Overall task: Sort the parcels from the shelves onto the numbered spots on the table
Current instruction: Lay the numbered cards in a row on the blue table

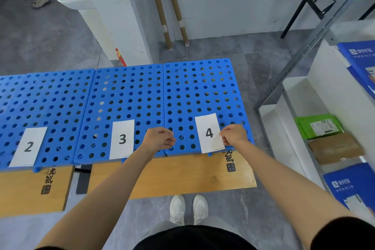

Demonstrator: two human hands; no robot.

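The parcels all lie off to the person's right, on the white shelves of a metal rack [304, 60]. A green parcel [318, 125] with a white label lies flat on a lower shelf. Just in front of it, nearer the person, is a brown parcel [334, 148], its long side running along the shelf's length. Blue parcels [359, 60] sit on the shelf above, and another blue parcel [351, 186] lies on the shelf below. No parcel lies on the table.

The right hand [233, 135] is the nearer one to the shelves. It is over the right end of the blue perforated table top [203, 87], fingers curled at the right edge of card 4 [209, 133], which it seems to pinch. The left hand [160, 138] hovers between card 3 [122, 139] and card 4, fingers curled into a loose fist with nothing visible in it. Card 2 [28, 146] lies well to the left.

The first pick looks to call for a turn to the right, with the right hand reaching the green or brown parcel first.
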